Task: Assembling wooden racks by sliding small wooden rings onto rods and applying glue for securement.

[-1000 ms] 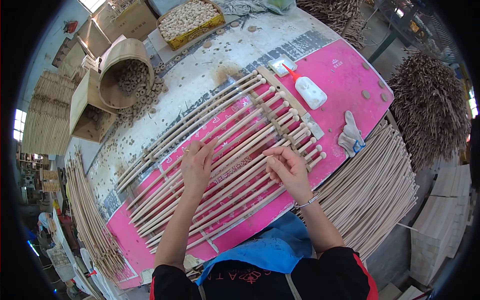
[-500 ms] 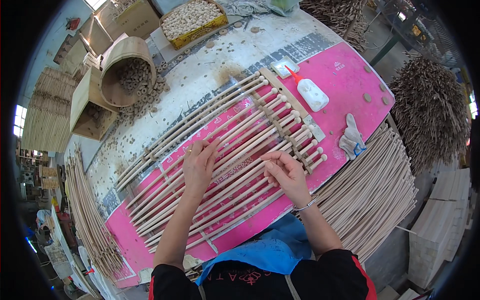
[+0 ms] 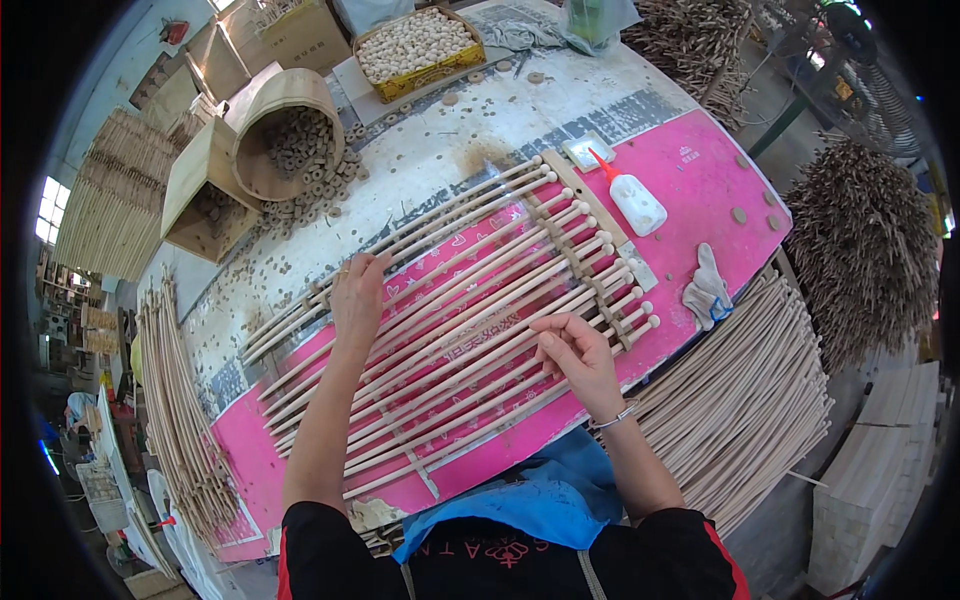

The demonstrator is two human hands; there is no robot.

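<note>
Long pale wooden sticks (image 3: 468,318) with round ball ends (image 3: 604,237) lie side by side, slanting across the pink sheet. Near the balls they rest in a notched wooden rack (image 3: 583,268). My left hand (image 3: 357,300) reaches over them to the far sticks, its fingers bent and closed at the outermost ones; what is in them is hidden. Over the near sticks, left of the rack's near end, hovers my right hand (image 3: 582,362), fingers curled in with the thumb close to the index finger. Anything between those fingertips is too small to make out.
A white glue bottle (image 3: 637,204) with red nozzle and a glove (image 3: 707,288) lie right of the rack. Beyond stand a yellow crate (image 3: 428,74) of wooden balls and a wooden tub (image 3: 287,95) spilling small rings. Stick bundles (image 3: 735,390) flank the table.
My left hand has moved left and away from me, from the middle sticks to the far ones. My right hand stays nearly in place. The whole view has shifted slightly.
</note>
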